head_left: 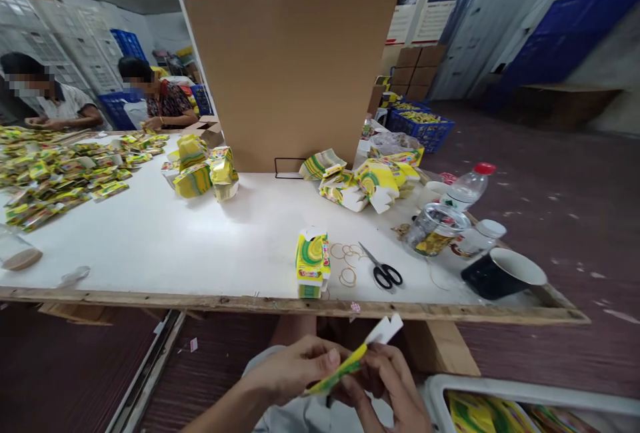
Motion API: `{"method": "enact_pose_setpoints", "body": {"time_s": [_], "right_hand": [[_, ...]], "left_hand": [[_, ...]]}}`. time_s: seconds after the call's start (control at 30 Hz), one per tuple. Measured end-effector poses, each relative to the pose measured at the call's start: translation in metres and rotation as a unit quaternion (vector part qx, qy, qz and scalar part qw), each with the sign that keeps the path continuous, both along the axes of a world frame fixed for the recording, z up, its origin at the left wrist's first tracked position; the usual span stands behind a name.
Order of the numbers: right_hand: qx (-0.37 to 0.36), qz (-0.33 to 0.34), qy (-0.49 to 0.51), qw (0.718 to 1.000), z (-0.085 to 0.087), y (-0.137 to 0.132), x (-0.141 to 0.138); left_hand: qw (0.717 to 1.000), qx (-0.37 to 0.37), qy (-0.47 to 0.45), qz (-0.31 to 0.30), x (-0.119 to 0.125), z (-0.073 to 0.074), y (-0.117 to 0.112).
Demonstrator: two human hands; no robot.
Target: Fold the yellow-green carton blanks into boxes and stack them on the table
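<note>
Over my lap, below the table's front edge, I hold a yellow-green printed carton [345,366] with white end flaps sticking out at its upper right. My left hand [305,366] grips it from the left, thumb on top. The fingers of my right hand [387,386] close on its right part near the flaps. On the table in front of me lies a stack of matching flat cartons [313,263]. Rubber bands [349,266] and black-handled scissors [385,273] lie just right of that stack.
More carton bundles [370,183] lie toward the back, near an upright cardboard sheet [295,73]. A dark mug [495,276], a clear jar [435,226] and a bottle [470,186] stand at right. A bin [530,386] of cartons is lower right. Two people sit by a carton pile [65,173].
</note>
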State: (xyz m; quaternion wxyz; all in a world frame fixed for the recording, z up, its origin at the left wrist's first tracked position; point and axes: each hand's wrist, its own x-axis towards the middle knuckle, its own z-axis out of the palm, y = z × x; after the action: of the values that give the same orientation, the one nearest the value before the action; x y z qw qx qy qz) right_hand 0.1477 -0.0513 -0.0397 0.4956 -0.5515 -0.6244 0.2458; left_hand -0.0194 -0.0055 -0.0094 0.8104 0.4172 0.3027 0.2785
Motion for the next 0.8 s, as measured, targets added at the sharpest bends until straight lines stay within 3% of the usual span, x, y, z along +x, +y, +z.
{"method": "enact_pose_setpoints", "body": {"time_s": [0.13,0.3,0.4,0.47,0.6,0.7,0.8], "right_hand": [[-0.012,0.051,0.009,0.999,0.017,0.0,-0.001],[0.0,-0.077,0.024,0.997,0.015,0.0,-0.002],[-0.069,-0.051,0.077,0.993,0.005,0.002,0.0],[-0.124,-0.006,0.101,0.987,-0.001,0.002,0.001],[-0.144,-0.035,0.117,0.982,-0.003,0.005,0.003],[-0.129,-0.037,0.159,0.978,0.002,0.007,0.006],[-0.107,-0.005,0.192,0.976,0.006,0.007,0.013]], "left_hand": [[0.999,-0.026,-0.038,0.016,-0.002,-0.003,-0.001],[0.992,-0.046,-0.038,0.107,0.002,-0.008,-0.002],[0.988,0.0,-0.004,0.152,0.008,-0.008,-0.002],[0.987,0.053,0.034,0.151,0.012,-0.007,-0.002],[0.967,0.166,0.127,0.146,0.011,-0.01,-0.001],[0.964,0.182,0.133,0.143,0.005,-0.009,-0.001],[0.976,0.177,0.088,0.088,-0.004,-0.002,-0.001]]}}
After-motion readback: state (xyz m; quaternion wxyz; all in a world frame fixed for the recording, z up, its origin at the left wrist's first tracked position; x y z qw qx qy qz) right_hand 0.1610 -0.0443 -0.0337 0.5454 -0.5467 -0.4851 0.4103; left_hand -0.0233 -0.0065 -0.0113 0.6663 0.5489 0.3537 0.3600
